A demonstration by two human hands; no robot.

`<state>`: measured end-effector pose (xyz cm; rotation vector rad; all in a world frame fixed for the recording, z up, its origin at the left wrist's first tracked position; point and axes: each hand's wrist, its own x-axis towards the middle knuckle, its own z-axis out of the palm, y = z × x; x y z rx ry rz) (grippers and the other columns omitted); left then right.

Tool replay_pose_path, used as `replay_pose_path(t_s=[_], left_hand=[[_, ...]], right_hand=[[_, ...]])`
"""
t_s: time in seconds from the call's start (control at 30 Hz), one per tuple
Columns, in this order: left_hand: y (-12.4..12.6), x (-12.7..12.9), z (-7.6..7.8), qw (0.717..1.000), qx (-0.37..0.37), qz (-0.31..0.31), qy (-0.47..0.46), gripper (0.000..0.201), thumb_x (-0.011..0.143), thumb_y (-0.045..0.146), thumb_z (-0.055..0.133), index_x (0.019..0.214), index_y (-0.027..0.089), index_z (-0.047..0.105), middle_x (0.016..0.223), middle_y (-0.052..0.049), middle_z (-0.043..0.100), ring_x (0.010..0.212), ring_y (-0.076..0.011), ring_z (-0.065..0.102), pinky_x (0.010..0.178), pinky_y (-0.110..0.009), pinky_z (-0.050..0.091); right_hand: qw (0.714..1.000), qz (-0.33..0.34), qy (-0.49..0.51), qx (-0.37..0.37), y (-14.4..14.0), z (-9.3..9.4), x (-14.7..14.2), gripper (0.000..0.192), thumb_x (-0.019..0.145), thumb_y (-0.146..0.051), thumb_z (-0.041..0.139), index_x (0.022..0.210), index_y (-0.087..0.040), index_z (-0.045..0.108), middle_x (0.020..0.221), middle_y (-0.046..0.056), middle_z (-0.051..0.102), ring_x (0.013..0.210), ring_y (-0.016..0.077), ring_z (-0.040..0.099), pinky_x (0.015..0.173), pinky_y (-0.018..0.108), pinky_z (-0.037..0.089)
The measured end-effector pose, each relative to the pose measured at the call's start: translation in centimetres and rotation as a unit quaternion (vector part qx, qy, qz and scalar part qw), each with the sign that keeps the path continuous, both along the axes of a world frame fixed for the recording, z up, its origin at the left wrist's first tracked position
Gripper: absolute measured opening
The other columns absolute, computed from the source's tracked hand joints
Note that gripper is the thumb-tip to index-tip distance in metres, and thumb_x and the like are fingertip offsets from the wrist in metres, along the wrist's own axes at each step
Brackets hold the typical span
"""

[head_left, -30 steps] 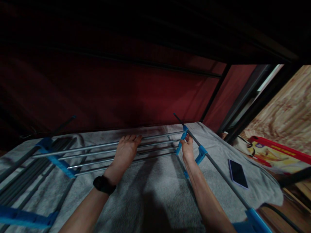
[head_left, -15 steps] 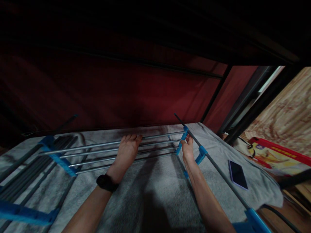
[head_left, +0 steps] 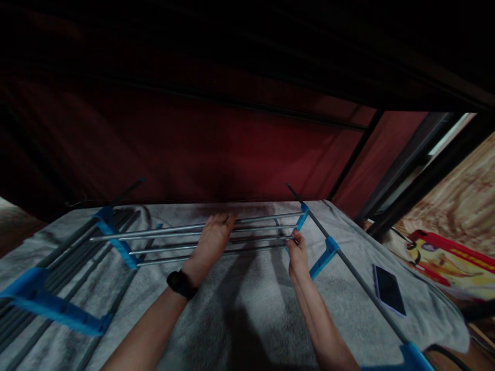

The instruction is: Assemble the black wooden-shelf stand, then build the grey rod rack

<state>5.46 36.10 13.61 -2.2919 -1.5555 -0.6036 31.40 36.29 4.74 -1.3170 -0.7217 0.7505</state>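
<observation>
Several thin metal rods [head_left: 255, 239] run crosswise in a rack, between a blue plastic bracket [head_left: 119, 241] on the left and another blue bracket [head_left: 303, 215] on the right. My left hand [head_left: 215, 238], with a black band at the wrist, lies across the rods with its fingers curled over them. At the right-hand bracket's lower end, my right hand [head_left: 297, 253] pinches a rod's end; its fingers partly hide the joint. On the left, the rod ends poke out past the bracket. A dark side pole [head_left: 361, 281] passes to the right of my right hand.
More blue brackets [head_left: 58, 305] and a bundle of dark tubes lie at left. A grey blanket [head_left: 209, 330] covers the surface underneath. At right are a phone [head_left: 389, 289] and a red-yellow package [head_left: 452, 260]. Dark frame bars [head_left: 356, 154] stand before the red back wall.
My right hand has slid down the right bracket from its upper part to its lower end. My left hand keeps its place on the rods. The whole view has shifted slightly.
</observation>
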Motion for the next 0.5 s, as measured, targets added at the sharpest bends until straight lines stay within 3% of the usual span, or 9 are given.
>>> replay_pose_path(t_s=[0.1,0.2,0.3,0.4,0.5], left_hand=[[-0.4,0.2,0.2,1.000,-0.019,-0.002,-0.006,0.037,0.095,0.011,0.045,0.126,0.018,0.063,0.100,-0.012,0.067,0.096,-0.0258,0.060,0.086,-0.039,0.042],[-0.7,0.3,0.5,1.000,-0.029,-0.002,-0.012,0.036,0.093,0.007,0.045,0.121,0.019,0.065,0.102,-0.011,0.066,0.097,-0.0251,0.059,0.088,-0.039,0.041],[-0.9,0.4,0.8,0.999,-0.035,0.004,-0.010,0.034,0.093,0.008,0.046,0.119,0.019,0.064,0.102,-0.010,0.066,0.097,-0.0247,0.058,0.088,-0.039,0.041],[-1.1,0.4,1.0,0.999,-0.036,0.004,-0.015,0.030,0.094,0.010,0.047,0.116,0.019,0.065,0.103,-0.009,0.066,0.096,-0.0235,0.058,0.087,-0.037,0.042],[-1.4,0.4,1.2,0.999,-0.029,0.001,-0.018,0.028,0.095,0.009,0.046,0.114,0.019,0.065,0.107,-0.008,0.065,0.095,-0.0211,0.057,0.087,-0.034,0.042]], right_hand=[[0.998,0.064,0.006,0.017,-0.9,0.3,-1.0,0.044,0.066,-0.038,0.062,0.108,-0.025,0.063,0.113,0.005,0.064,0.106,0.0246,0.059,0.095,0.042,0.048],[0.990,0.132,-0.003,0.047,-1.2,1.9,-1.7,0.037,0.068,-0.037,0.062,0.103,-0.024,0.064,0.109,0.006,0.067,0.098,0.0246,0.062,0.087,0.041,0.051],[0.980,0.143,-0.111,0.087,-1.2,4.0,-2.4,0.032,0.075,-0.035,0.058,0.104,-0.024,0.064,0.110,0.007,0.067,0.098,0.0245,0.062,0.093,0.045,0.049],[0.939,0.142,-0.278,0.142,-1.3,5.7,-3.1,0.032,0.083,-0.032,0.050,0.110,-0.023,0.063,0.115,0.009,0.064,0.105,0.0245,0.060,0.101,0.048,0.043],[0.879,0.171,-0.402,0.191,-1.3,7.1,-4.1,0.036,0.087,-0.027,0.043,0.117,-0.021,0.062,0.119,0.010,0.061,0.117,0.0250,0.054,0.106,0.048,0.039]])
